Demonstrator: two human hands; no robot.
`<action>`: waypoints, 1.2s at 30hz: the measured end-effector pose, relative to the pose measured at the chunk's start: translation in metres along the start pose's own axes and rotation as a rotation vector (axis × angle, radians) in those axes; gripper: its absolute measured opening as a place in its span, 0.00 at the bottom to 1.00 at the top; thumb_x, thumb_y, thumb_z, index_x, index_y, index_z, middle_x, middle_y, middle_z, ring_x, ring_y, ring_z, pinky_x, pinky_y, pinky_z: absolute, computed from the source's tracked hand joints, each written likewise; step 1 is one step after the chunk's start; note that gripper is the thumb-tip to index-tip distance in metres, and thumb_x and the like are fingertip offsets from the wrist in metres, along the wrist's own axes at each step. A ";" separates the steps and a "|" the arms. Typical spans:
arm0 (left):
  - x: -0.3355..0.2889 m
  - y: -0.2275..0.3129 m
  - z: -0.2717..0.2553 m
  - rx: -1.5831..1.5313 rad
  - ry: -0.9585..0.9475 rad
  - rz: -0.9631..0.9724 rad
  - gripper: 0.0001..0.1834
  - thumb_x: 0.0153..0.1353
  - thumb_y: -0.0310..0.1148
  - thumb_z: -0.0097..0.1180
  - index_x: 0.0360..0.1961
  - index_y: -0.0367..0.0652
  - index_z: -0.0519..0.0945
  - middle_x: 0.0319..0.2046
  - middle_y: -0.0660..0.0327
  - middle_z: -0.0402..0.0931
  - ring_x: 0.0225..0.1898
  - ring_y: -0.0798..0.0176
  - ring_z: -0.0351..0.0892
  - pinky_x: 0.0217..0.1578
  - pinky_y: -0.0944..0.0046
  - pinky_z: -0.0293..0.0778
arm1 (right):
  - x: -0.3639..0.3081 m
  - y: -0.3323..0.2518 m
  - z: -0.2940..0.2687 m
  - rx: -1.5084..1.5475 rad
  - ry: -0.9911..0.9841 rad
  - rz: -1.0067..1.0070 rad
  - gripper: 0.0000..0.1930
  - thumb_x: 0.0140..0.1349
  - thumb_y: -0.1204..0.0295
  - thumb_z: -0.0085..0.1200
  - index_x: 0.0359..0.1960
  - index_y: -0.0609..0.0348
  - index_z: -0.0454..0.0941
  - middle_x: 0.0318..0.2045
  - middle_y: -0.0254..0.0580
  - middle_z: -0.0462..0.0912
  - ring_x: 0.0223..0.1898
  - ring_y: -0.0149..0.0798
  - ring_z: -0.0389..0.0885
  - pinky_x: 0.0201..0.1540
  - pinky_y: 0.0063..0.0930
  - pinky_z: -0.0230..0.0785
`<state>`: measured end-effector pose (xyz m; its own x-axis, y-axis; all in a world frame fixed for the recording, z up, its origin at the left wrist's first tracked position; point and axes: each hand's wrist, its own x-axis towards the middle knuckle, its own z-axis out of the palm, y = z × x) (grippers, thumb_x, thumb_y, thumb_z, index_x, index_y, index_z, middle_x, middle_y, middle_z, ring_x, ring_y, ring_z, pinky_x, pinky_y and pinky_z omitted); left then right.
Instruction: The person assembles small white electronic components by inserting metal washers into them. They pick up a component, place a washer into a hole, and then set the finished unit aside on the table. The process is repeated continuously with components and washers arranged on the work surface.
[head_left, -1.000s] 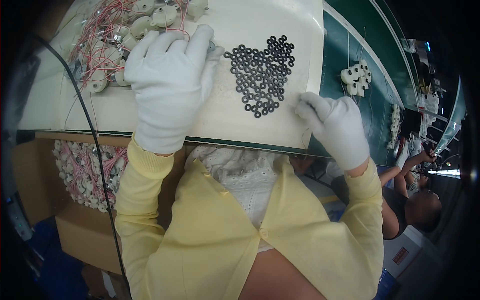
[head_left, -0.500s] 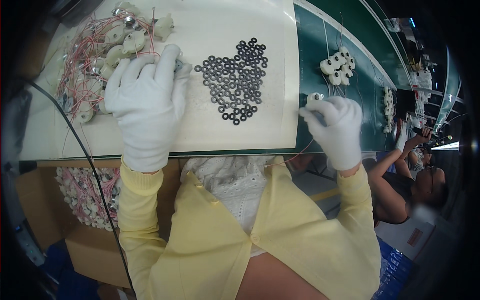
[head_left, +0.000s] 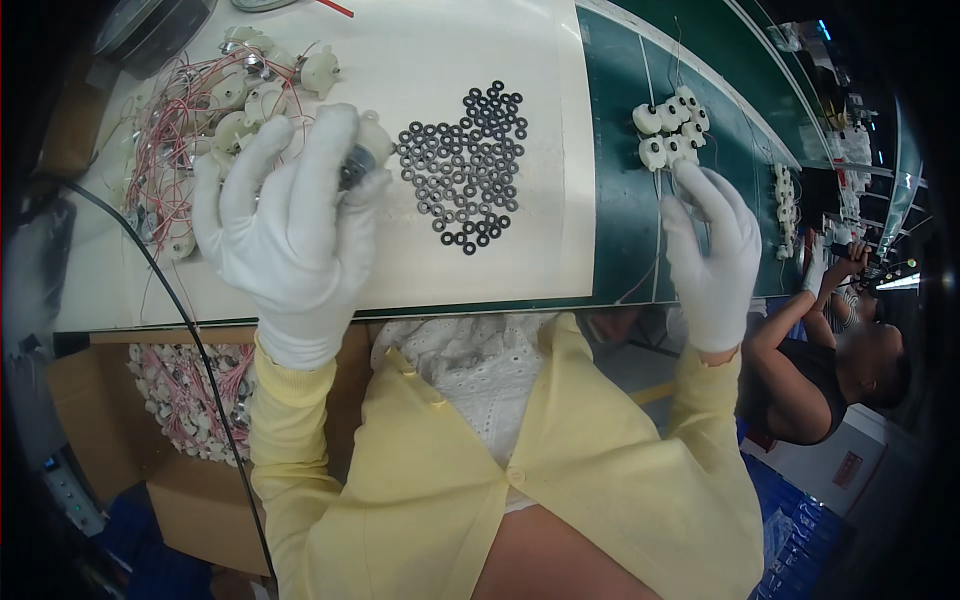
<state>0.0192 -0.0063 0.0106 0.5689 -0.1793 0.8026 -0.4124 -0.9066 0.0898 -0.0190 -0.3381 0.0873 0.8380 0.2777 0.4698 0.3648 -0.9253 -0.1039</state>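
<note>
While a motor (head_left: 358, 163) is pinched by the left hand (head_left: 290, 218), the right hand (head_left: 716, 262), thumb and fingers parted, has been brought up to the grouped motors (head_left: 650, 152) on the bench (head_left: 624, 235); a red label (head_left: 848, 469) cannot be read.

A flat counter (head_left: 625, 235) carries everything, its right part bare dark green, its left and middle under a smooth white sheet (head_left: 440, 290). At the left of the sheet lies a tangled heap of off-white plastic and silver metal motors with thin red wires (head_left: 232, 130). Small black flat rings (head_left: 458, 162) spread loosely across the middle. On the green, toward the far side, off-white rounded plastic pieces with black centres (head_left: 669, 118) sit close together. A dark round container (head_left: 150, 38) stands far left.
</note>
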 end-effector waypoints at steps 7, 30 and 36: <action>0.005 0.063 -0.036 -0.317 0.014 0.116 0.16 0.65 0.37 0.67 0.50 0.43 0.81 0.38 0.62 0.84 0.47 0.54 0.82 0.58 0.43 0.72 | 0.030 -0.081 0.051 1.018 -0.045 -0.332 0.28 0.52 0.77 0.69 0.56 0.74 0.75 0.36 0.52 0.82 0.29 0.53 0.82 0.32 0.41 0.72; 0.012 0.018 -0.067 -0.281 -0.484 0.013 0.27 0.55 0.36 0.73 0.57 0.49 0.83 0.45 0.61 0.78 0.42 0.57 0.80 0.42 0.54 0.77 | -0.006 -0.041 0.047 2.484 -0.365 0.815 0.34 0.78 0.48 0.42 0.68 0.69 0.73 0.25 0.43 0.81 0.10 0.26 0.56 0.22 0.24 0.56; -0.013 -0.009 -0.046 -0.014 -0.548 -0.188 0.28 0.57 0.31 0.73 0.61 0.49 0.81 0.56 0.52 0.80 0.45 0.46 0.81 0.44 0.51 0.78 | -0.017 -0.019 0.027 1.910 -0.242 1.000 0.37 0.71 0.57 0.51 0.74 0.74 0.62 0.45 0.57 0.85 0.22 0.27 0.69 0.27 0.17 0.62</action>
<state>-0.0170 0.0219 0.0262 0.9172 -0.1902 0.3501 -0.2755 -0.9375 0.2124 -0.0295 -0.3181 0.0570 0.9210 0.1577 -0.3563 -0.3840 0.5227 -0.7612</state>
